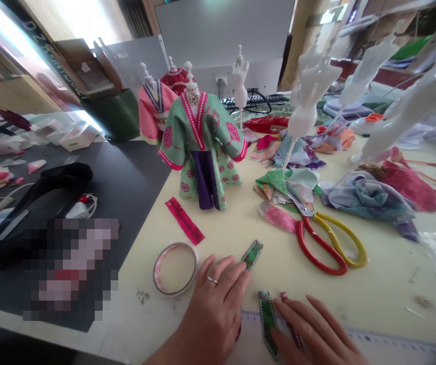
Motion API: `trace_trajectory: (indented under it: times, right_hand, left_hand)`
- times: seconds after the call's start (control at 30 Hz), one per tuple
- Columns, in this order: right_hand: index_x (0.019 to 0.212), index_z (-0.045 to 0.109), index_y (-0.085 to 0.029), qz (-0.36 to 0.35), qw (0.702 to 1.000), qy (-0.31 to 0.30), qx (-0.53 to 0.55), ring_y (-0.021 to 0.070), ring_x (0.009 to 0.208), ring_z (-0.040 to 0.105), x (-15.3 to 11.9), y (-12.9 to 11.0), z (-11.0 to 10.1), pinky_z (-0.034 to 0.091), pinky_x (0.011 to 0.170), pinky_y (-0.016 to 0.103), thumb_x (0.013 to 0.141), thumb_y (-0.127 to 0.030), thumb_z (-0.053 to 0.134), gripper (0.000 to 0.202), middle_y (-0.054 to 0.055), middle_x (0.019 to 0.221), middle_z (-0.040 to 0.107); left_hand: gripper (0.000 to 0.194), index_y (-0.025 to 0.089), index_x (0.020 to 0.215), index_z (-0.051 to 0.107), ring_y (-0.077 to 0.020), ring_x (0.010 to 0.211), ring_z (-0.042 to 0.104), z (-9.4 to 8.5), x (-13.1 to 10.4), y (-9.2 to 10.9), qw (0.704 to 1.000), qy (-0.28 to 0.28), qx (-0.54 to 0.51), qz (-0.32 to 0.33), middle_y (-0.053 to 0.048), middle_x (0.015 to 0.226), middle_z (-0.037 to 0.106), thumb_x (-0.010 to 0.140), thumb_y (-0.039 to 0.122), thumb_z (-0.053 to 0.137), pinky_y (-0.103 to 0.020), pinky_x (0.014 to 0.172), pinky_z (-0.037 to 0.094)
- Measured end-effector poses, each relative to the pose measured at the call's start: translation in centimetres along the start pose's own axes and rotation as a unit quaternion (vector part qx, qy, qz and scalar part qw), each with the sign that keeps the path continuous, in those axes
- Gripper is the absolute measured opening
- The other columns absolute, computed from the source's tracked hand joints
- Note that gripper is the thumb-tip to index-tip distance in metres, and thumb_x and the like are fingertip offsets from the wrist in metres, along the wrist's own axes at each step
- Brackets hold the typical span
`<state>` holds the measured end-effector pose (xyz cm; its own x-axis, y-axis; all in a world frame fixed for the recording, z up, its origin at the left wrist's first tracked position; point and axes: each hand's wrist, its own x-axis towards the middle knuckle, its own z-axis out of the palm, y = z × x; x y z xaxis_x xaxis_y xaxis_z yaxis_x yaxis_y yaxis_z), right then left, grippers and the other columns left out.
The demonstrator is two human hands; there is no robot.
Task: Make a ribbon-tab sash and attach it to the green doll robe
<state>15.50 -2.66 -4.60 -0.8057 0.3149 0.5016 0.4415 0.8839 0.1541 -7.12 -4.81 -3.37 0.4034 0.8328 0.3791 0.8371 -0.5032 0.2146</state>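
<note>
My left hand point(218, 294), with a ring on one finger, lies flat on the table, its fingertips at the lower end of a short green patterned strip point(254, 250) with pale dotted edges. A dark red bit shows beside its palm. My right hand point(316, 334) rests with fingers stretched out, its thumb and forefinger touching a second green strip point(267, 317). Partly under those fingers is a narrow dark red strip point(296, 336). Both strips lie across a clear ruler point(377, 338). Close to my left hand are a tape roll point(156, 268) and a bright pink strip point(185, 221).
Scissors point(322, 258) with red and yellow handles lie at the right, beside fabric scraps point(369, 197). A small green robe on a dress form point(198, 137) stands ahead, near bare white mannequins point(309, 86). A black strap point(62, 175) lies on the dark mat point(126, 172).
</note>
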Motion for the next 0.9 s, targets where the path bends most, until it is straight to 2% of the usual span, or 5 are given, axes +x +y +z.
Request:
trace_trajectory:
  times: [0.13, 0.27, 0.53, 0.7, 0.9]
  right_hand:
    - [0.096, 0.067, -0.024, -0.004, 0.999, -0.042, -0.006, 0.0207, 0.099, 0.062, 0.7, 0.1, -1.0, 0.012, 0.113, 0.042, 0.087, -0.043, 0.051, 0.026, 0.004, 0.106, 0.071]
    - [0.105, 0.066, -0.023, 0.035, 0.998, -0.054, 0.009, 0.0226, 0.109, 0.056, 0.3, -0.6, -1.4, 0.018, 0.111, 0.043, 0.082, -0.037, 0.059, 0.028, 0.006, 0.117, 0.066]
    - [0.12, 0.058, -0.017, 0.092, 0.992, -0.056, 0.067, 0.0246, 0.121, 0.047, -0.4, -1.4, -1.7, 0.029, 0.107, 0.045, 0.083, -0.029, 0.059, 0.04, 0.008, 0.128, 0.058]
    - [0.121, 0.057, -0.019, 0.098, 0.989, -0.074, 0.087, 0.0275, 0.123, 0.044, -0.8, -1.7, -1.6, 0.031, 0.104, 0.05, 0.084, -0.028, 0.058, 0.038, 0.008, 0.132, 0.054]
    - [0.119, 0.058, -0.018, 0.104, 0.988, -0.079, 0.076, 0.0292, 0.123, 0.041, -0.8, -2.0, -1.7, 0.033, 0.102, 0.053, 0.085, -0.028, 0.056, 0.035, 0.009, 0.133, 0.052]
  left_hand:
    - [0.038, 0.012, 0.122, 0.054, -0.027, 0.116, 0.047, 0.0, 0.1, 0.2, 1.0, 0.0, -0.019, -0.016, -0.008, 0.122, 0.061, 0.085, 0.009, 0.045, -0.049, 0.104, 0.027]
    - [0.033, 0.013, 0.12, 0.054, -0.0265, 0.114, 0.049, -0.2, 0.2, 0.3, 0.999, 0.004, -0.033, -0.024, -0.008, 0.119, 0.062, 0.088, 0.015, 0.046, -0.049, 0.102, 0.03]
    - [0.025, 0.015, 0.109, 0.059, -0.0218, 0.102, 0.054, -0.9, 1.0, 0.1, 0.998, 0.041, -0.032, -0.038, -0.008, 0.106, 0.066, 0.089, 0.014, 0.045, -0.046, 0.099, 0.035]
    - [0.015, 0.018, 0.093, 0.063, -0.0204, 0.092, 0.052, -0.9, 2.6, -0.3, 0.998, -0.032, 0.013, -0.048, -0.004, 0.091, 0.063, 0.087, 0.016, 0.049, -0.042, 0.091, 0.038]
    - [0.011, 0.017, 0.083, 0.064, -0.0218, 0.09, 0.051, -1.1, 4.2, -0.9, 0.993, -0.095, 0.07, -0.012, -0.004, 0.087, 0.061, 0.085, 0.018, 0.053, -0.04, 0.09, 0.037]
